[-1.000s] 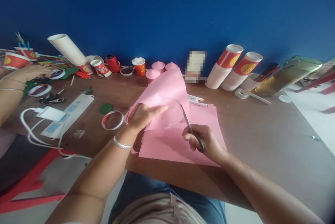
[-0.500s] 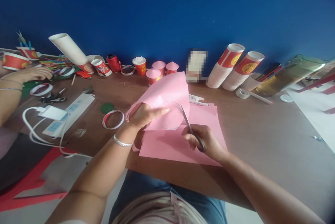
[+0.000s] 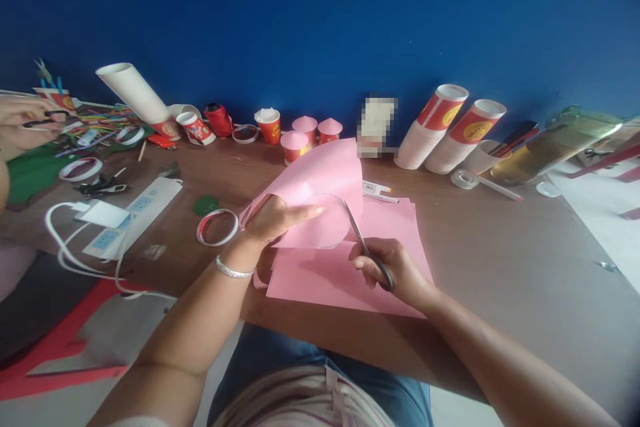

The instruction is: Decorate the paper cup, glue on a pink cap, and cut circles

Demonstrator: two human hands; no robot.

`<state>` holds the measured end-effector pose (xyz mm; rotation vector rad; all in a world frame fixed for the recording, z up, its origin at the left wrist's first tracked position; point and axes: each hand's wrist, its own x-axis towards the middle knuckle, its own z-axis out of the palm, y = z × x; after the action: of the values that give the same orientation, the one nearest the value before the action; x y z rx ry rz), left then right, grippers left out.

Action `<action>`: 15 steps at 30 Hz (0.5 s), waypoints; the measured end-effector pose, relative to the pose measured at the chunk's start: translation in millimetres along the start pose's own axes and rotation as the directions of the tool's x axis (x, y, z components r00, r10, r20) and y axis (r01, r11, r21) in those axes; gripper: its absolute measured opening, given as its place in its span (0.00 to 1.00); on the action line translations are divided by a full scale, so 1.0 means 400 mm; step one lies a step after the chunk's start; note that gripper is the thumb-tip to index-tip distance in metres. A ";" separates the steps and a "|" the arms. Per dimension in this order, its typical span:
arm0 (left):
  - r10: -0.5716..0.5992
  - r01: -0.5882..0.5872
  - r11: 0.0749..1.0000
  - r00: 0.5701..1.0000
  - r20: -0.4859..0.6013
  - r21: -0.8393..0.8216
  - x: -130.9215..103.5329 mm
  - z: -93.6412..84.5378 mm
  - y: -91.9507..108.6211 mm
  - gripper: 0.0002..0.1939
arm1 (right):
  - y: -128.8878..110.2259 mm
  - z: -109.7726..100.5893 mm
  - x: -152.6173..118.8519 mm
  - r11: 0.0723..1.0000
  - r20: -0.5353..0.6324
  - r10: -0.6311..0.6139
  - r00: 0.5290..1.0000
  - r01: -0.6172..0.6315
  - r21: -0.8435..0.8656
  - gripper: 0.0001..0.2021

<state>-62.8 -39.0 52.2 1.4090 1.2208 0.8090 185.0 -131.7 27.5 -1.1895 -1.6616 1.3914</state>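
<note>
My left hand (image 3: 273,219) grips a curled sheet of pink paper (image 3: 325,174), its thumb lying on top and the other fingers hidden beneath. A round outline is drawn on this sheet. In my right hand (image 3: 393,267) is a pair of scissors (image 3: 357,228) with dark handles, the blades at the outline's right side and nearly together. Below the held sheet, more pink paper (image 3: 345,280) lies flat on the table.
Behind stand red cups with pink cone tops (image 3: 295,140) and stacked paper cups (image 3: 420,137). To the left are a tape roll (image 3: 217,227), a power strip (image 3: 135,217) with white cables, and a co-worker's hand (image 3: 35,120). A bottle (image 3: 555,144) lies at right on the brown table (image 3: 500,260).
My hands, the pink sheet and the scissors have barely moved. At the left, the co-worker's hands have lifted and drawn back, now with a dark-handled tool; the red cup held there has left view.
</note>
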 end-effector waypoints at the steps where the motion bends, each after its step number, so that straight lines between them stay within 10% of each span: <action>1: 0.006 -0.006 1.000 1.000 0.012 -0.012 -0.001 0.001 0.005 0.18 | 0.000 0.000 0.000 1.000 0.000 -0.001 1.000 0.001 0.001 0.28; 15: 0.026 -0.026 1.000 0.999 0.047 0.001 -0.008 0.002 0.029 0.32 | 0.014 0.001 -0.001 1.000 -0.002 -0.014 1.000 0.014 0.014 0.26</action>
<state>-60.0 -41.5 63.8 1.4401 1.1693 0.7886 186.2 -132.2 22.2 -1.1689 -1.6529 1.3911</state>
